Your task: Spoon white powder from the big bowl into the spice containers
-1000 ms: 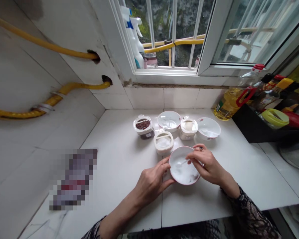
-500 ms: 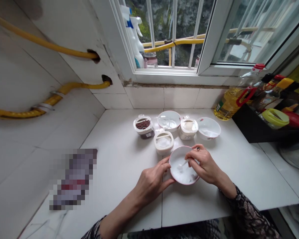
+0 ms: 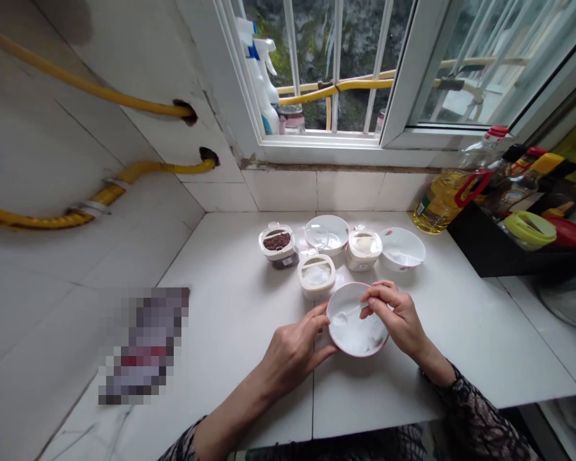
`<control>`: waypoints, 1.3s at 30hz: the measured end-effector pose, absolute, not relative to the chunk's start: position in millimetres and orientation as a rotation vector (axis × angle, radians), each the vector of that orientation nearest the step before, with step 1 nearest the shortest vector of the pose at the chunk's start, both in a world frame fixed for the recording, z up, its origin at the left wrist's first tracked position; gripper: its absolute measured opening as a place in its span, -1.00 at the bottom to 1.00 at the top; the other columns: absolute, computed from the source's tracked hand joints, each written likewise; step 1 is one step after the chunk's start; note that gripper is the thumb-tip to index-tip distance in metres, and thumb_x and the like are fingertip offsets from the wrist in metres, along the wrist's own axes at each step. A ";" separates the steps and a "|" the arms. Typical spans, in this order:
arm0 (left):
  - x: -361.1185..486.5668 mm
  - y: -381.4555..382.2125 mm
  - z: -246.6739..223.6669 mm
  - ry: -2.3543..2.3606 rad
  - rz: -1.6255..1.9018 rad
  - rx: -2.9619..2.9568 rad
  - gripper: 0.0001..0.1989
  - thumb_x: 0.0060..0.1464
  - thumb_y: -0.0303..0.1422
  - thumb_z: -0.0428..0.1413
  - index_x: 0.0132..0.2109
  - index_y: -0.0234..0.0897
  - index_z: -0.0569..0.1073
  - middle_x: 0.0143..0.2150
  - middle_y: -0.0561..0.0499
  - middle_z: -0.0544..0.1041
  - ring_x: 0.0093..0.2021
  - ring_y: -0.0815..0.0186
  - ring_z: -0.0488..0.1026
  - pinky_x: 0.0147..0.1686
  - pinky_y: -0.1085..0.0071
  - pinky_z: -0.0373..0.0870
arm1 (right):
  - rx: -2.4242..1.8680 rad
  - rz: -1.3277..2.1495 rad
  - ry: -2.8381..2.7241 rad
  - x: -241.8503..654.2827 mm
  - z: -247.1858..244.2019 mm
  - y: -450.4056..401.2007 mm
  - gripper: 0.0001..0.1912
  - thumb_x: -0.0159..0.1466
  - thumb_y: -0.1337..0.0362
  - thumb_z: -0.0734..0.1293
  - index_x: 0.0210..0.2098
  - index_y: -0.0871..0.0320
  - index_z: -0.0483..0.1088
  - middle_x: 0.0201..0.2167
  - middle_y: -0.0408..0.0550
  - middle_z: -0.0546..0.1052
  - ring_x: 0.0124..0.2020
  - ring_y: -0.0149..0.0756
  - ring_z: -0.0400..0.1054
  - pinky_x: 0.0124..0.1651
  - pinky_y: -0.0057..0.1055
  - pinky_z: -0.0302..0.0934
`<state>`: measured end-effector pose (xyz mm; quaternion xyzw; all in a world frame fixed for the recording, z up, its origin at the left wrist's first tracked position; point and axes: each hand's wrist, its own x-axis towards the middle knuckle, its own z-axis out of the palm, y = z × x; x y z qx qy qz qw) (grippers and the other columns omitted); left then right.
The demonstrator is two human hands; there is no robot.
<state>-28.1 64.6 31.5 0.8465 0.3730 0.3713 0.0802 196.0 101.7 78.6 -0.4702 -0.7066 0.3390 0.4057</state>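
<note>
My left hand [image 3: 295, 349] is closed on the left rim of a white bowl [image 3: 360, 339] with a pinkish edge, fingers and thumb around its side. White grainy stuff lies in the bowl. A small white spoon [image 3: 349, 314] dips into it, its handle pinched by my right hand [image 3: 394, 315] above the bowl's right side. Just behind the bowl stands a lidded jar of white grains [image 3: 316, 275], its lid raised. Near it are a jar of dark red grains [image 3: 277, 243] and a jar of pale powder [image 3: 365, 246].
Two more white bowls, a back one [image 3: 333, 246] and a right one [image 3: 403, 250], stand behind the jars. An oil bottle [image 3: 434, 205] and a black box [image 3: 475, 240] of condiments are at the right. A pixelated item [image 3: 146, 346] lies on the left of the counter.
The spoon's tip has shifted a little up and left inside the bowl, and my right hand has moved slightly right. My left hand keeps its hold on the bowl.
</note>
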 end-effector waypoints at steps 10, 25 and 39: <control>-27.1 64.7 35.1 1.119 1.093 2.584 -0.77 0.32 -0.23 0.01 -0.03 -0.30 0.30 0.10 -0.33 0.50 -0.13 0.18 0.61 -0.35 0.39 0.58 | -1.200 1.341 -1.203 204.3 79.2 111.3 -0.84 0.11 0.22 0.31 -0.47 0.16 0.48 -0.68 -0.12 0.52 -0.55 -0.30 0.36 -0.29 -0.34 0.27; -25.5 64.8 37.0 1.147 1.127 2.615 -0.77 0.34 -0.19 -0.05 -0.09 -0.29 0.30 0.05 -0.29 0.53 -0.22 0.22 0.63 -0.44 0.44 0.53 | -1.091 0.794 -1.562 175.5 100.6 121.7 -0.86 0.35 0.24 0.23 -0.20 0.10 0.41 -0.36 -0.04 0.62 -0.29 -0.20 0.53 -0.09 -0.20 0.35; -26.5 64.5 33.7 1.148 1.115 2.597 -0.77 0.30 -0.22 0.02 -0.06 -0.31 0.32 0.06 -0.32 0.52 -0.17 0.18 0.62 -0.43 0.41 0.54 | -0.996 0.360 -1.849 181.7 107.8 118.4 -0.83 0.35 0.37 0.21 -0.21 0.07 0.42 -0.39 -0.09 0.62 -0.29 -0.21 0.49 0.09 -0.09 0.19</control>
